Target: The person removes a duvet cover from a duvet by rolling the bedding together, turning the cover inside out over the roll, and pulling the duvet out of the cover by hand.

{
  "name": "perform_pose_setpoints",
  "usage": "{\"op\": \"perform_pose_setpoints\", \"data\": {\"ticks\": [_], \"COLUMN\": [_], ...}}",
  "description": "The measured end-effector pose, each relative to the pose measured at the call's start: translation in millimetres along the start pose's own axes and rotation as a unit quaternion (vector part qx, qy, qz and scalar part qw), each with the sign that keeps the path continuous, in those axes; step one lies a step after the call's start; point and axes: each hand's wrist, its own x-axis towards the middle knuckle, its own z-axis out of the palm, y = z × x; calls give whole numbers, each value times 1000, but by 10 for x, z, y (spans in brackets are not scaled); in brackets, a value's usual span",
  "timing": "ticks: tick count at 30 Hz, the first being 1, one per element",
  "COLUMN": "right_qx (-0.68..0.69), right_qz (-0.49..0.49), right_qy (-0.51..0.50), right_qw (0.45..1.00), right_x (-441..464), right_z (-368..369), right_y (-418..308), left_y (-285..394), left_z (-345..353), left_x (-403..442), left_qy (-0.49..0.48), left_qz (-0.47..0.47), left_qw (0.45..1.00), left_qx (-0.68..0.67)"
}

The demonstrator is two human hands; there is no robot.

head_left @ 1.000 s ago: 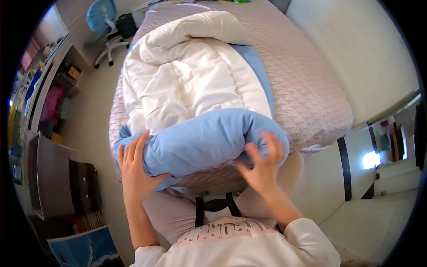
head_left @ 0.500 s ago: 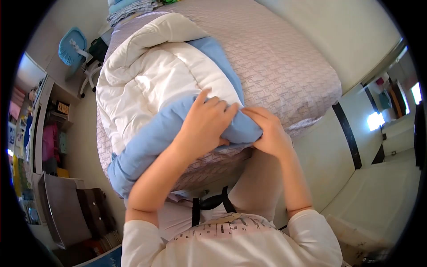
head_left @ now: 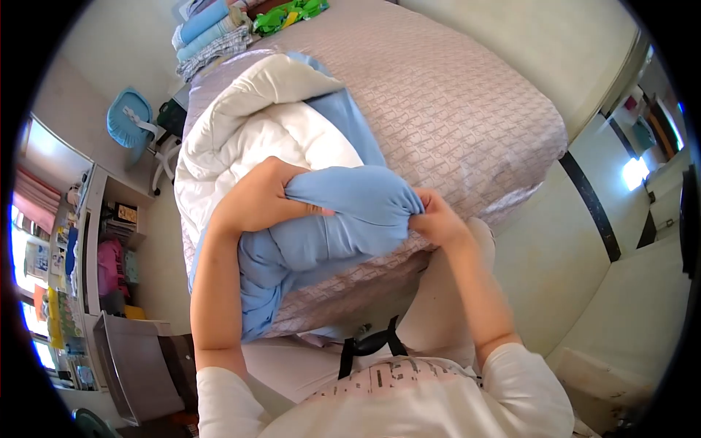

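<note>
A white quilt (head_left: 241, 131) lies bunched on the bed, with a light blue duvet cover (head_left: 350, 193) folded over its near end. My left hand (head_left: 259, 197) is closed on the cover's upper fold, fingers partly tucked behind the fabric. At the cover's right corner, my right hand (head_left: 438, 219) pinches the gathered cloth, pulling it into creases. Between both hands the blue cloth bulges; what lies inside that bulge is hidden. More of the cover hangs in wrinkles below my left forearm, over the bed's near edge.
The bed (head_left: 453, 109) has a patterned pinkish sheet. Folded bedding (head_left: 212, 36) is stacked at the far left beside a green cloth item (head_left: 292, 16). A blue chair (head_left: 130, 117) and shelves (head_left: 120, 212) stand left; a wall borders the right.
My left hand has moved left and now grips the cover's fold. The blue cloth has been drawn up and over between my hands, while my right hand keeps hold of the corner.
</note>
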Motion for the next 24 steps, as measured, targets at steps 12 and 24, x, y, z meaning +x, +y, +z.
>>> {"op": "perform_pose_setpoints", "data": {"ticks": [12, 24], "right_qx": [9, -254], "right_qz": [29, -119], "right_qy": [86, 260], "right_qw": [996, 924], "right_x": [216, 125], "right_z": [613, -231], "right_y": [302, 151], "left_y": [-63, -11], "left_z": [330, 906], "left_x": [-126, -1230], "left_qy": [301, 337], "left_qz": [-206, -154], "left_qw": [871, 903], "left_qx": [-329, 215]}}
